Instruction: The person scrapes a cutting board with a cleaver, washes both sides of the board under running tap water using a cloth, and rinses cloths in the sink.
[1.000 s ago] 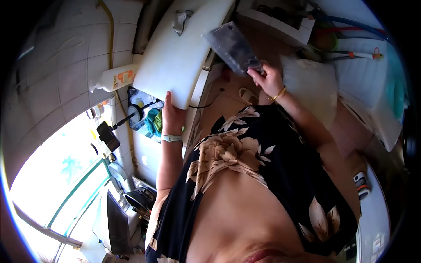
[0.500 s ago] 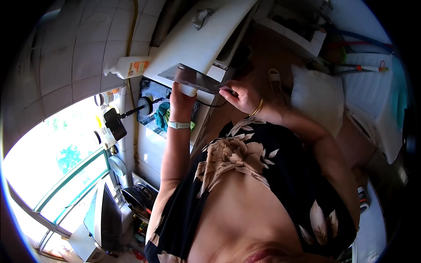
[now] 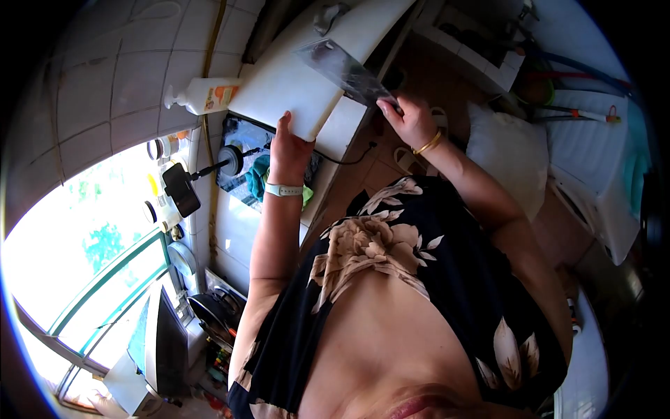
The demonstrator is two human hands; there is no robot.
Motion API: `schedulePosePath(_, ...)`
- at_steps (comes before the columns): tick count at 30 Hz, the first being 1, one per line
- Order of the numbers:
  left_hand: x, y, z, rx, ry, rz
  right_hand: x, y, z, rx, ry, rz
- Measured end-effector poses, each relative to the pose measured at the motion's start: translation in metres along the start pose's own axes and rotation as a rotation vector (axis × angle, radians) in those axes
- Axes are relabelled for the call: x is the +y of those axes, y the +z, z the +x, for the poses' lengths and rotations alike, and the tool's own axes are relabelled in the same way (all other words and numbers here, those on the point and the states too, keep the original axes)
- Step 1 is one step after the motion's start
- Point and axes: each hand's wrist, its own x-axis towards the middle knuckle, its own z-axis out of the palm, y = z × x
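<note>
My left hand point(image 3: 289, 150), with a pale watch band at the wrist, grips the near corner of a large white board point(image 3: 300, 84) that looks like a cutting board. Its thumb lies over the top face; the other fingers are mostly hidden. My right hand point(image 3: 413, 126), below which sits a gold bangle, is closed round the handle of a wide-bladed cleaver point(image 3: 345, 70). The blade slants up and left over the board's right side, apart from my left hand. Whether it touches the board I cannot tell. A small grey object point(image 3: 329, 18) is at the board's far end.
Left of the board stands a white pump bottle point(image 3: 206, 96). A phone on a holder point(image 3: 183, 192) juts from the window side. Teal cloth point(image 3: 258, 174) lies by my left wrist. A black cable point(image 3: 345, 162) hangs at the counter edge. A white sack point(image 3: 506, 153) stands right.
My right hand has moved up and right, carrying the cleaver away from over my left hand. The board's near corner and my left thumb now show.
</note>
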Motion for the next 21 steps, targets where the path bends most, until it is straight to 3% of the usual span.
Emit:
schedulePosePath(3,-0.001,0.005,0.002,0.007,0.005,-0.013,-0.032,-0.007,-0.008,-0.062,0.044,-0.032)
schedulePosePath(7,-0.003,0.0,0.002,-0.162,0.066,-0.02,-0.058,0.008,-0.013,-0.135,-0.022,0.106)
schedulePosePath(8,-0.005,-0.002,0.01,-0.186,0.234,0.306,-0.049,0.005,-0.01,-0.13,-0.033,0.111)
schedulePosePath(10,-0.008,-0.013,0.019,-0.199,0.391,0.626,-0.036,0.004,-0.007,-0.17,-0.044,0.085)
schedulePosePath(12,-0.001,0.016,-0.003,-0.15,0.082,0.047,-0.023,-0.006,0.0,-0.145,-0.037,0.034)
schedulePosePath(15,0.005,0.02,-0.005,-0.015,-0.005,0.033,0.02,-0.026,0.013,-0.118,0.14,-0.123)
schedulePosePath(17,0.005,0.017,-0.002,0.028,-0.014,0.04,0.03,-0.025,0.018,0.013,0.023,-0.061)
schedulePosePath(20,0.006,0.017,0.002,0.044,-0.008,0.037,0.0,-0.029,0.013,-0.147,0.059,-0.201)
schedulePosePath(21,0.007,0.016,0.003,0.027,0.004,0.024,-0.008,-0.019,0.006,-0.113,-0.024,-0.042)
